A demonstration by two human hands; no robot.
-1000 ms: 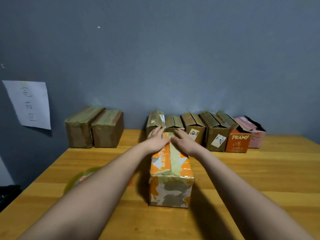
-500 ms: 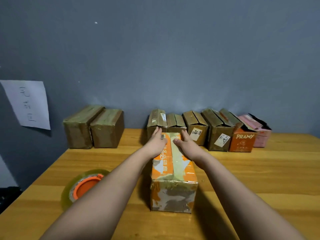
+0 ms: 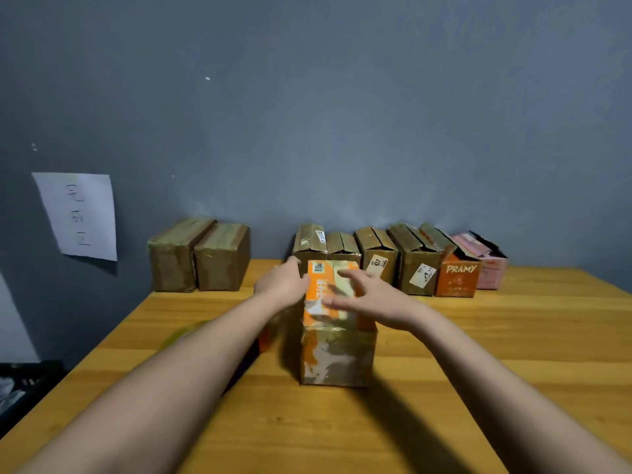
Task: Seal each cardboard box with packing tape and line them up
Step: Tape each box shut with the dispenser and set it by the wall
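An orange and white cardboard box (image 3: 337, 357), tape running along its top, stands on the wooden table (image 3: 513, 336) in front of me. My left hand (image 3: 283, 282) lies against the box's upper left edge, fingers straight and pointing away. My right hand (image 3: 371, 299) hovers over or touches the box top with fingers spread; it is blurred. The tape roll (image 3: 183, 333) lies left of the box, mostly hidden behind my left forearm.
Two taped brown boxes (image 3: 198, 258) stand side by side at the back left. A row of several boxes (image 3: 376, 258) with loose flaps lines the wall, ending in an orange PRAMY box (image 3: 456, 278) and a pink box (image 3: 489, 270). A paper note (image 3: 78, 213) hangs on the wall.
My right hand has drawn back toward me along the box top and spread its fingers. My left hand slid from the top to the box's left edge. My forearm now covers the tape roll.
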